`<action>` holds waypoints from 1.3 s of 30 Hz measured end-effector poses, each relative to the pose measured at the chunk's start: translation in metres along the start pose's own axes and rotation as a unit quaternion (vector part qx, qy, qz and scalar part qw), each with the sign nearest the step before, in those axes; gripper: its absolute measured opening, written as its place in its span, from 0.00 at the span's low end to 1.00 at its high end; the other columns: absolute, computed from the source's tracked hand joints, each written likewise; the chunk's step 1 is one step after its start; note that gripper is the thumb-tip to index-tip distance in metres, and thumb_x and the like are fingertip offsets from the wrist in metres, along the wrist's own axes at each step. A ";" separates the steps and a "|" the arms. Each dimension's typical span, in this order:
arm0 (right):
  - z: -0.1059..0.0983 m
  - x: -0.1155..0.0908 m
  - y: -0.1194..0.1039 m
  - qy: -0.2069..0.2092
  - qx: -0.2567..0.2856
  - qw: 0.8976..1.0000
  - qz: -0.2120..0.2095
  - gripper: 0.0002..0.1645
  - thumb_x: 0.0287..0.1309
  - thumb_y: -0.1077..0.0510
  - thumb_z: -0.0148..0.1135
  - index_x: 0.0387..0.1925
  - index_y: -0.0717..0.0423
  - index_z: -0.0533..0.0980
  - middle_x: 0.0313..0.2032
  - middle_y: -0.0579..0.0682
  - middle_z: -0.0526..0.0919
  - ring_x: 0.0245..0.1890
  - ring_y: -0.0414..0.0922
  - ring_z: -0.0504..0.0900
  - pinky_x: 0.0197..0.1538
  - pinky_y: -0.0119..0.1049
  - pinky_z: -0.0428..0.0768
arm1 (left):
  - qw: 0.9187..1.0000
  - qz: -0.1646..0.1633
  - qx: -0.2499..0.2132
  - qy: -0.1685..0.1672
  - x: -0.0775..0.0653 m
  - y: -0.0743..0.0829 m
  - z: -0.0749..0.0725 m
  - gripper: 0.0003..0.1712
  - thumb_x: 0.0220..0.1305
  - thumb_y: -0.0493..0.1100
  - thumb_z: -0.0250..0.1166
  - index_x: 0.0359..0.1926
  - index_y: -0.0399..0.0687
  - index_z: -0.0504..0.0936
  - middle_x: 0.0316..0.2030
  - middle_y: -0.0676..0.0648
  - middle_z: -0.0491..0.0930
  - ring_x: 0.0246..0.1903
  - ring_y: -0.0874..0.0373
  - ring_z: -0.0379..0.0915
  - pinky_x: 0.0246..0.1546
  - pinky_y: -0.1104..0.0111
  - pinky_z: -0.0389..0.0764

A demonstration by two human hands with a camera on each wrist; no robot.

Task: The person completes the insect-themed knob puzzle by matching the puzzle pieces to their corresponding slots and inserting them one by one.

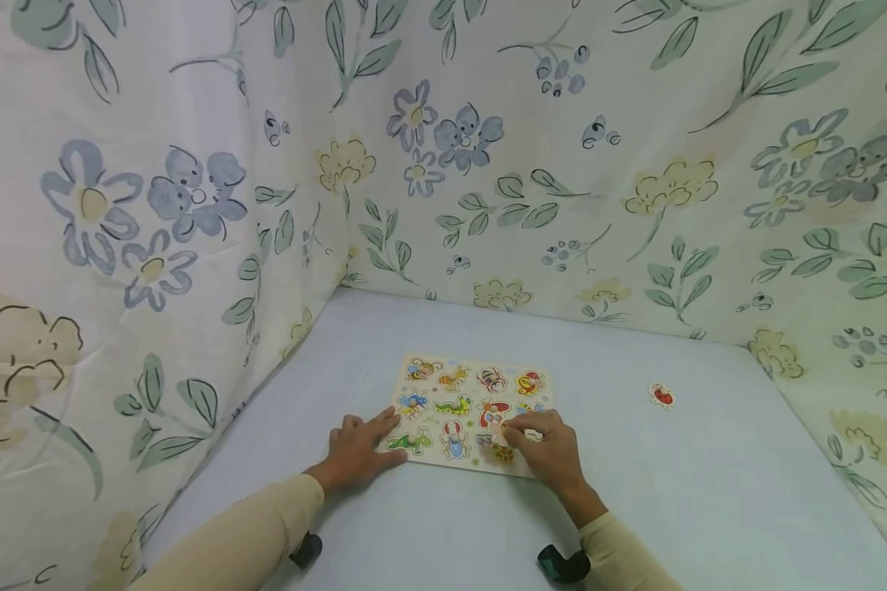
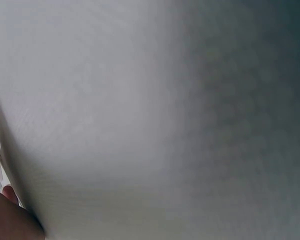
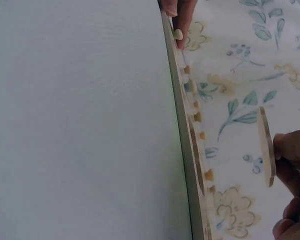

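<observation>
A wooden knob puzzle board (image 1: 432, 465) with several insect pieces lies on the table. At its left edge rests my left hand (image 1: 356, 451), thumb and index finger spread over the border; part of it shows at the lower left of the left wrist view. My right hand (image 1: 550, 450) is over the board's lower right, pinching a thin wooden puzzle piece (image 3: 266, 150). In the right wrist view this piece stands on edge, apart from the board; its picture cannot be made out. Behind the right hand, part of the board's right side is hidden.
A loose red ladybug piece (image 1: 662, 396) lies on the pale table (image 1: 710, 460), to the right of the board. Floral cloth (image 1: 547, 164) hangs along the table's back and left side. Dark wrist devices (image 1: 564, 565) sit by both sleeves.
</observation>
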State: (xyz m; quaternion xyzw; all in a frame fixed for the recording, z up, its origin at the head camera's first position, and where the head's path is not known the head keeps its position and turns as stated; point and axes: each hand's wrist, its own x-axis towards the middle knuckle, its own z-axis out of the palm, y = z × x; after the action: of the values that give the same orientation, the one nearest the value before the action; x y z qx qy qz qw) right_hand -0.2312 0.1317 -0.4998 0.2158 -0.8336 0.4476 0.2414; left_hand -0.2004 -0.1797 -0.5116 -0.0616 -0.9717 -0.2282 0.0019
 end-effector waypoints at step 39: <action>0.018 -0.011 0.007 -0.124 -0.045 0.984 0.124 0.03 0.39 0.54 0.69 0.20 0.47 0.82 0.24 0.34 0.79 0.31 0.36 0.73 0.39 0.40 0.66 | 1.000 -0.009 0.009 0.007 0.002 -0.003 0.005 0.44 0.41 0.72 0.56 0.60 0.64 0.62 0.61 0.63 0.55 0.39 0.55 0.52 0.34 0.62 0.52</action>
State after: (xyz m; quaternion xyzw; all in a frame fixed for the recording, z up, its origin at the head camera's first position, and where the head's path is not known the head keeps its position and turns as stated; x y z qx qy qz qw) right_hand -0.2300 0.1211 -0.5196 0.1536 -0.8965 0.4060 0.0886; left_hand -0.2029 -0.1795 -0.5172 -0.0517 -0.9742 -0.2196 0.0072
